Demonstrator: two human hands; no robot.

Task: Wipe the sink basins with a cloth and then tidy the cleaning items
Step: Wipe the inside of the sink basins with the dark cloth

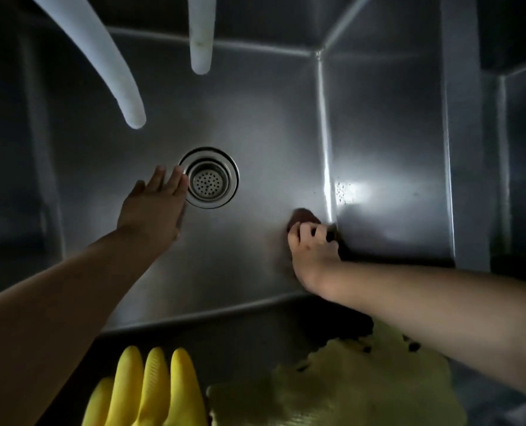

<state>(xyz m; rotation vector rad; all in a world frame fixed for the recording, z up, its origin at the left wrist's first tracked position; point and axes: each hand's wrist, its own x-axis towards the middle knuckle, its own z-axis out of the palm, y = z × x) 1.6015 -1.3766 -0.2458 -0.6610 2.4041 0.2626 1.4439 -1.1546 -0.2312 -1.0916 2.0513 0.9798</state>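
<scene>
I look down into a stainless steel sink basin [264, 118] with a round strainer drain [209, 177] near its middle. My right hand [311, 250] grips a dark brownish cloth [304, 216] and presses it on the basin floor at the corner by the right wall. My left hand [155, 204] lies flat with straight fingers on the basin floor, fingertips touching the drain's left rim. Most of the cloth is hidden under my fingers.
Two white hose spouts [102, 56] [201, 35] hang over the back of the basin. A yellow rubber glove [145, 392] and a pale yellow-green cloth [347, 382] lie on the front rim. A second basin [523, 149] lies to the right.
</scene>
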